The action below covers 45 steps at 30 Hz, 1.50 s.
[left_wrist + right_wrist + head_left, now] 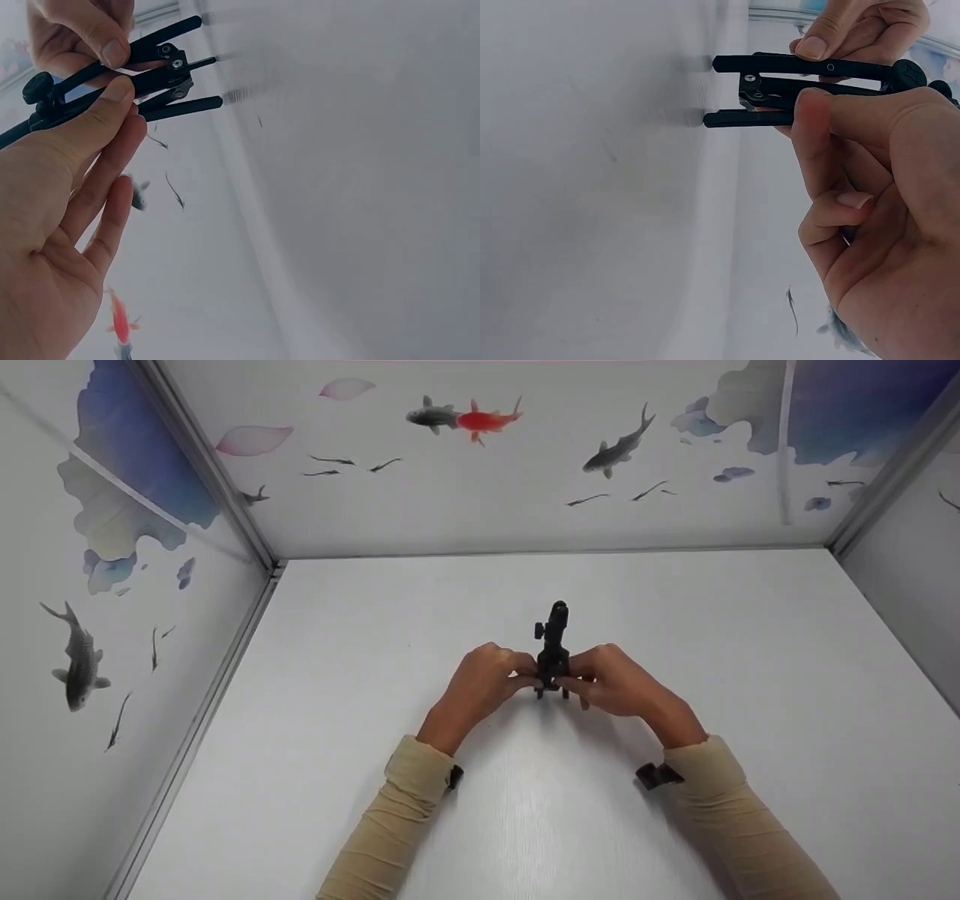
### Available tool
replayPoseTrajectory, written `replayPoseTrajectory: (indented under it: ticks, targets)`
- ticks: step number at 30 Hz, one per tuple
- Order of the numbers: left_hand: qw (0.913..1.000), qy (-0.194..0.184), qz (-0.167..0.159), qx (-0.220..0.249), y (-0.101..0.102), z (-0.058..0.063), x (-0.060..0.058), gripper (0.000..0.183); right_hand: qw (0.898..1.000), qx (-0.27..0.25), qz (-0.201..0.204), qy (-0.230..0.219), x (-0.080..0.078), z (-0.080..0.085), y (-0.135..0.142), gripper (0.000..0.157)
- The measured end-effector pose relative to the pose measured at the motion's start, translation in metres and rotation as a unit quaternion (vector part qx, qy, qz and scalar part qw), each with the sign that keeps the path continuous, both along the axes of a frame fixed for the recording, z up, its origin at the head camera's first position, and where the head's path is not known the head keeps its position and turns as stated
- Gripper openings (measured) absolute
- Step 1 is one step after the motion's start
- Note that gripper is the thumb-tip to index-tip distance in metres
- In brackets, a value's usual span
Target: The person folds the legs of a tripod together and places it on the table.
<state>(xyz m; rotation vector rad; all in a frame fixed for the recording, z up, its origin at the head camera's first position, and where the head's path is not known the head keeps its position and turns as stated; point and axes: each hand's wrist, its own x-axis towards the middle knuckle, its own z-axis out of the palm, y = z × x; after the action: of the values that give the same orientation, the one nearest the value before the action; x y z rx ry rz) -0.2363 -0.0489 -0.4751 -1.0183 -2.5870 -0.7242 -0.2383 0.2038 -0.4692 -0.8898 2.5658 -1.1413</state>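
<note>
A small black tripod [553, 637] stands roughly upright between both hands, its short legs partly spread. My left hand [486, 679] pinches it low on its left side, thumb and fingertips on a leg. From the other side my right hand [616, 681] pinches another leg. The left wrist view shows the tripod's leg [184, 109], hinge joints and a round knob [37, 88], with the left thumb on the black body. In the right wrist view, a leg [750, 118] runs under the right fingertip. The leg tips are close to the tabletop; whether they touch it, I cannot tell.
The white tabletop [360, 622] is bounded by a back panel [480, 502] and side panels printed with fish and blue shapes. Grey metal framing [247, 525] joins the panels. A black wrist device [658, 775] sits at the right sleeve.
</note>
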Motion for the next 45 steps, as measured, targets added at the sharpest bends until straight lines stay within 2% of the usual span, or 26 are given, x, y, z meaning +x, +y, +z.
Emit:
replayPoseTrajectory:
  ticks: [9,12,16,20,24,30,35,39,41,45]
  targets:
    - [0.9992,-0.036,-0.012,0.011,-0.003,0.003,-0.002,0.014,0.999,0.044,0.007,-0.005,0.0,0.005,0.003,0.023]
    - [0.9984,-0.053,-0.014,0.013,-0.003,0.004,-0.003,0.014,0.997,0.072,-0.003,0.011,0.0,0.006,0.006,0.023]
    - [0.9961,-0.087,-0.014,0.011,-0.001,0.004,-0.003,0.022,0.994,0.096,-0.024,0.04,0.001,0.007,0.01,0.017]
    - [0.9921,-0.125,-0.01,0.001,0.003,0.003,-0.002,0.03,0.993,0.097,-0.028,0.056,0.002,0.008,0.01,0.012]
    - [0.9897,-0.143,-0.008,0.003,0.007,0.003,0.0,0.026,0.993,0.091,-0.022,0.07,0.002,0.008,0.007,0.012]
    - [0.99,-0.14,0.009,-0.011,0.008,0.003,0.003,0.026,0.987,0.109,-0.028,0.111,0.002,0.005,0.006,0.013]
    - [0.9936,-0.097,0.036,-0.046,0.01,0.002,0.006,0.027,0.98,0.139,-0.026,0.14,0.003,0.003,0.006,0.012]
    - [0.9953,-0.065,0.048,-0.055,0.011,0.002,0.007,0.026,0.977,0.14,-0.019,0.158,0.003,0.001,0.005,0.012]
    - [0.9955,-0.063,0.049,-0.051,0.011,0.002,0.007,0.026,0.976,0.133,-0.02,0.173,0.003,0.0,0.004,0.013]
    - [0.9953,-0.083,0.04,-0.031,0.009,0.005,0.008,0.027,0.973,0.119,-0.021,0.198,0.002,-0.003,0.001,0.014]
